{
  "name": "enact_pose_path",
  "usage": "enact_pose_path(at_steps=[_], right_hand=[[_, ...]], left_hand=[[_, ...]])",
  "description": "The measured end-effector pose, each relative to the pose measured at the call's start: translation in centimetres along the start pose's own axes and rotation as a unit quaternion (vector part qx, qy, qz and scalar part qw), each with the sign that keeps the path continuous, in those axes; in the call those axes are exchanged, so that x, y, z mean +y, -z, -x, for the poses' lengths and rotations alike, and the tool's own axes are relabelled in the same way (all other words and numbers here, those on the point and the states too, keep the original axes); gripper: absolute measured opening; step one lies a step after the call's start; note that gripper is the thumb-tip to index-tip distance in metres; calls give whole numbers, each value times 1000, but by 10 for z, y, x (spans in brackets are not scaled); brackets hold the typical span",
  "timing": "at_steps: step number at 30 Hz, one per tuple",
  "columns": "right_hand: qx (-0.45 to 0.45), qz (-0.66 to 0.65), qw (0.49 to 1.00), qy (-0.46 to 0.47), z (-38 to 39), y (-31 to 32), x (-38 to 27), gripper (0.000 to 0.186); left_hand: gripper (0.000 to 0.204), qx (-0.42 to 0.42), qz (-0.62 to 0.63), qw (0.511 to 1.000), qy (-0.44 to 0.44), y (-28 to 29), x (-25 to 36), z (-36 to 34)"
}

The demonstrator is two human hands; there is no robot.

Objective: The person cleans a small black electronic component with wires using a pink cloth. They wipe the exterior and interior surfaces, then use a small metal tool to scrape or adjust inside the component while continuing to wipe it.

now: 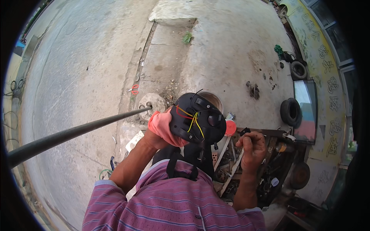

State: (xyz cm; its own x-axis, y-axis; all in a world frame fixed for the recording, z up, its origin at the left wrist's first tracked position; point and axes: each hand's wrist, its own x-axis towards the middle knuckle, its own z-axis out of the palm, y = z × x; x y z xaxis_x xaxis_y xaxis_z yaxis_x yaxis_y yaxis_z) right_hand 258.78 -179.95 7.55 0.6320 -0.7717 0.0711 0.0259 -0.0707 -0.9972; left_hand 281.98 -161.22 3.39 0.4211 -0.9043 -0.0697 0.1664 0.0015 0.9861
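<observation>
A black rounded plastic housing, with screws and loose yellow and red wires on its face, is held up in front of my body. My left hand grips its left side through an orange-pink cloth or glove; the fingertips are hidden behind the housing. Off to the right and apart from it, my bare right hand is closed, thumb against fingers. A small black part is pinched at those fingertips; its kind is too small to tell.
A metal pole slants from the left to a round concrete base. Red-handled scissors lie on the ground. A cluttered tool tray with a wooden rim sits below my right hand, beside a red lid. Tires and a glass panel stand right.
</observation>
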Motion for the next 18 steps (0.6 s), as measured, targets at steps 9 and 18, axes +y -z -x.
enact_pose_path(at_steps=[9,18], right_hand=[[-63,-329,938,-89,-3,-7,-17,30],[-151,-495,834,-189,-8,-6,-13,30]], left_hand=[[45,29,467,879,88,3,-35,5],[40,27,453,888,73,9,-43,5]])
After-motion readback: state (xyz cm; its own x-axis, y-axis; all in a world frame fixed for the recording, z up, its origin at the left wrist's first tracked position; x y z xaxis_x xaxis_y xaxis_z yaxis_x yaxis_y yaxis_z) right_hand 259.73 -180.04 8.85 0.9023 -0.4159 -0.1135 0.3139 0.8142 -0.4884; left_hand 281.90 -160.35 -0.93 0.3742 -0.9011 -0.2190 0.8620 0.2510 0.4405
